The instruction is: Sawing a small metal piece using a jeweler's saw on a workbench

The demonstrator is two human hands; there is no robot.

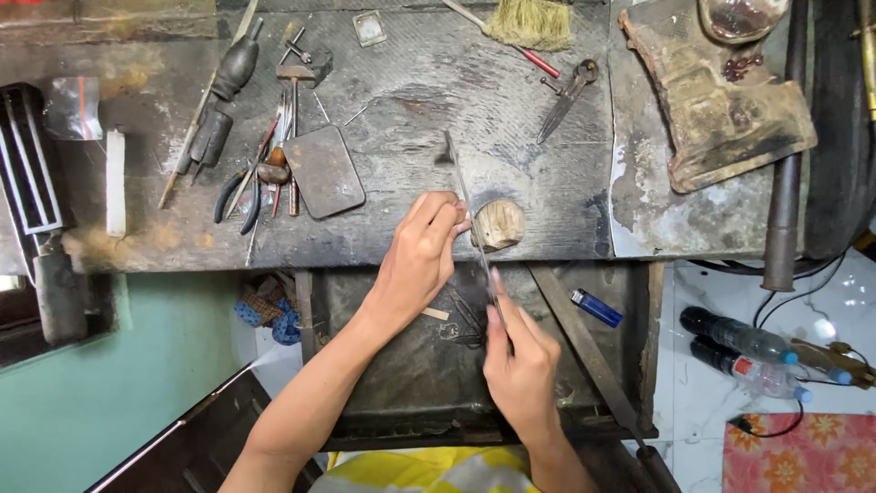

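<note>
Landmark: wooden peg at front edge of workbench; all places given rel. to it.
Left hand: just left of peg, fingers pinched on a small piece held against peg; piece too small to make out.
Right hand: below peg, over the tray, closed around handle end of file.
File: long thin blade, runs diagonally from r. hand up past left side of peg, tip ending above-left of peg; touches the spot where l. fingers press.
Stage: judged mid-filing; piece seated on peg, file laid on it, both hands engaged. Can't tell how much metal is off or how much is left, piece hidden by fingers.
Done so far: tools laid out, piece picked and braced.
Left, as far as seen: rest of the filing; nothing set aside as finished near peg.
Catch tray: dark, under peg, a few small bits and a wire piece lying in it.
Lighter: blue, below-right of peg, on tray edge.
Pliers + hand tools: bunch well left of peg, untouched.
Flat metal plate: left of peg, near pliers.
Snips: above-right of peg, lying idle.
Brush: far above peg, at bench's back edge.
Bottles: two, on floor well right of and below peg.
</note>
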